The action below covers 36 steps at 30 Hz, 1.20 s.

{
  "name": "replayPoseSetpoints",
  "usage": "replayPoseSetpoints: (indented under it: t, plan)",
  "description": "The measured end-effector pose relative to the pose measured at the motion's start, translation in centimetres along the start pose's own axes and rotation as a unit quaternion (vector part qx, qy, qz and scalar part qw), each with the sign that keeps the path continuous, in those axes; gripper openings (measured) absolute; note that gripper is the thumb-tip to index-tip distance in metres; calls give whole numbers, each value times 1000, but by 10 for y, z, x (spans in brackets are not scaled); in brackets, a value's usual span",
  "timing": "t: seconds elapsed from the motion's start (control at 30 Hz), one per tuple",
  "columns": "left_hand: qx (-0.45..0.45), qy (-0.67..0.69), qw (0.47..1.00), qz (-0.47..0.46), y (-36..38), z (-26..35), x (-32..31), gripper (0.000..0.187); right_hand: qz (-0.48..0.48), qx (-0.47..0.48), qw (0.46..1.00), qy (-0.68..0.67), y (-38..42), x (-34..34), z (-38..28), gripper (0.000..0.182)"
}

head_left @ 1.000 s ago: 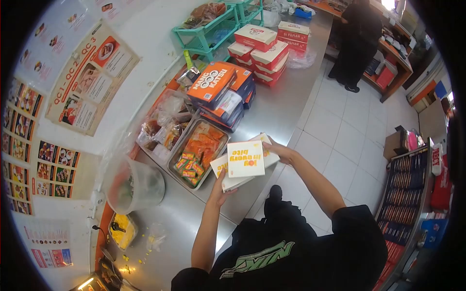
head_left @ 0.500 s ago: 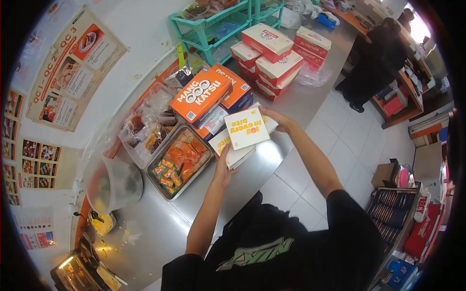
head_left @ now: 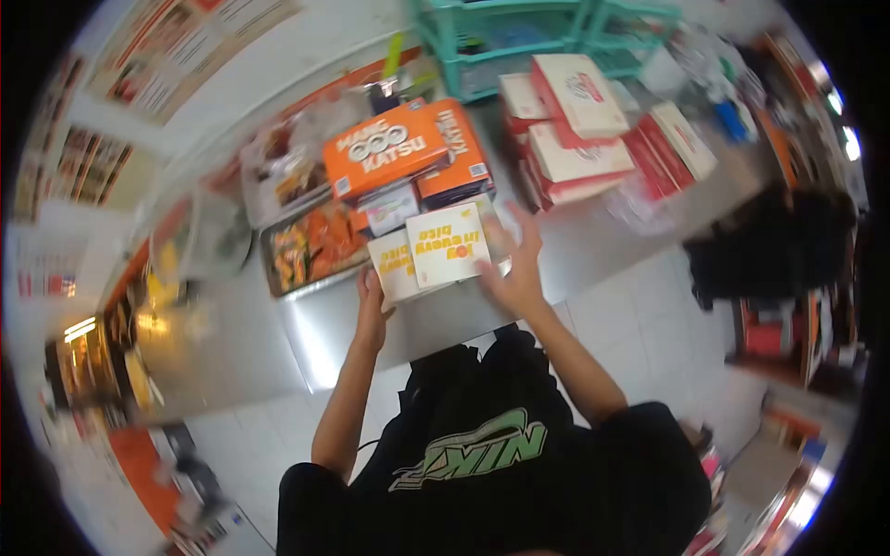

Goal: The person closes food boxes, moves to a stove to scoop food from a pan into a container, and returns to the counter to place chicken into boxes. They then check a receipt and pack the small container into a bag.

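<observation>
White square packets with yellow "joy in every bite" print lie in the middle of the counter, one stack (head_left: 448, 246) overlapping another packet stack (head_left: 397, 271) on its left. My left hand (head_left: 371, 310) is at the left edge of the left stack, fingers extended along its side. On the other side my right hand (head_left: 519, 269), somewhat blurred, has its fingers spread, with the thumb by the stack's right edge. Behind the packets are orange "Mang Katsu" boxes (head_left: 385, 151). To the left, a metal tray (head_left: 315, 289) holds orange food packs and small sachets.
Red-and-white cartons (head_left: 579, 97) are stacked at the back right, near a teal plastic rack (head_left: 510, 18). A clear tub (head_left: 209, 236) stands at left. The metal counter (head_left: 408, 329) ends just in front of me. A person in black (head_left: 779, 246) is at right.
My view has turned and shifted. The packets, held in both hands before, now rest lower at the counter; my right hand has loosened and spread its fingers, and my left has slid to the side.
</observation>
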<state>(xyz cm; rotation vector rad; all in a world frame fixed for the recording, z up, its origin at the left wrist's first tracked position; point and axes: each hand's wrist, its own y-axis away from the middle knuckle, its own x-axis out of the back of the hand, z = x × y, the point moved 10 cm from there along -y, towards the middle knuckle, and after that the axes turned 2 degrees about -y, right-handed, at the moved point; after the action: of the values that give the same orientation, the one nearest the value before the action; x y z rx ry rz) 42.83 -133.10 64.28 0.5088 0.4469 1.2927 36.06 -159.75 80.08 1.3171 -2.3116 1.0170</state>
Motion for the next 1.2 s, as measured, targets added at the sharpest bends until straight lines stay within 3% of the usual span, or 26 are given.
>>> replayPoseSetpoints:
  t: [0.03,0.07,0.1,0.17,0.2,0.3,0.37,0.4,0.47,0.5,0.57,0.63,0.67,0.7,0.73,0.77,0.8,0.83,0.87,0.9,0.97,1.03,1.1,1.13,1.17,1.2]
  plan:
    - [-18,18,998,52,18,0,8,74,-70,86,989,94,5,-9,-32,55]
    - [-15,29,996,81,39,-9,12,74,-92,87,986,109,10,-16,-37,48]
    - [-56,17,990,128,54,-5,16,70,-104,110,984,88,13,-17,-40,48]
    - [-108,6,968,225,94,1,26,55,-8,122,992,-18,20,6,-49,47]
    - [-151,39,952,264,115,1,29,45,-29,143,985,-92,28,8,-64,47]
    - [-236,-17,954,185,141,-23,24,44,-126,208,920,-309,81,-9,-124,47]
    - [-154,124,967,161,173,-26,4,55,-219,258,847,-409,133,-34,-173,47]
    - [-169,142,953,205,190,-42,19,55,-246,283,820,-433,152,-48,-189,47]
    - [-217,321,913,124,194,-90,23,56,-345,455,773,-276,215,-98,-227,52]
    - [-242,400,882,67,195,-107,22,57,-348,473,758,-284,236,-107,-235,52]
    - [-285,467,837,13,221,-110,44,57,-309,422,757,-391,260,-121,-249,58]
    - [-213,341,897,184,287,-119,87,66,-316,421,755,-391,306,-157,-263,64]
    - [-253,205,900,288,329,-100,112,69,-431,207,732,-485,332,-217,-244,68]
    - [-256,200,899,293,357,-92,127,69,-518,-23,659,-545,375,-277,-227,72]
    - [-332,19,863,381,403,-67,143,71,-569,-254,540,-566,425,-318,-219,76]
    - [-393,-160,792,439,441,-51,150,73,-559,-261,542,-570,439,-324,-233,76]
    - [-382,-306,747,449,447,-72,163,76,-656,-401,272,-578,490,-310,-275,71]
    - [-390,-316,755,423,442,-108,192,76,-685,-486,-29,-542,513,-271,-328,67]
    - [-295,-321,784,441,427,-165,231,75,-689,-572,92,-435,518,-266,-352,64]
    - [-196,-324,805,457,416,-223,262,74,-670,-586,100,-444,517,-286,-364,64]
    - [72,-388,730,558,430,-327,326,67,-735,-500,278,-365,515,-347,-355,53]
    - [179,-205,903,332,419,-485,366,58,-669,-405,354,-512,452,-414,-383,38]
    - [146,-139,911,359,443,-467,390,53,-568,-378,501,-533,374,-498,-369,25]
    - [118,-67,907,398,456,-460,409,48,-592,-287,530,-535,330,-520,-375,19]
    - [119,-68,912,387,454,-465,434,48,-474,-334,569,-583,286,-561,-354,12]
    - [121,-45,927,352,447,-473,459,46,-499,-259,552,-616,242,-605,-340,15]
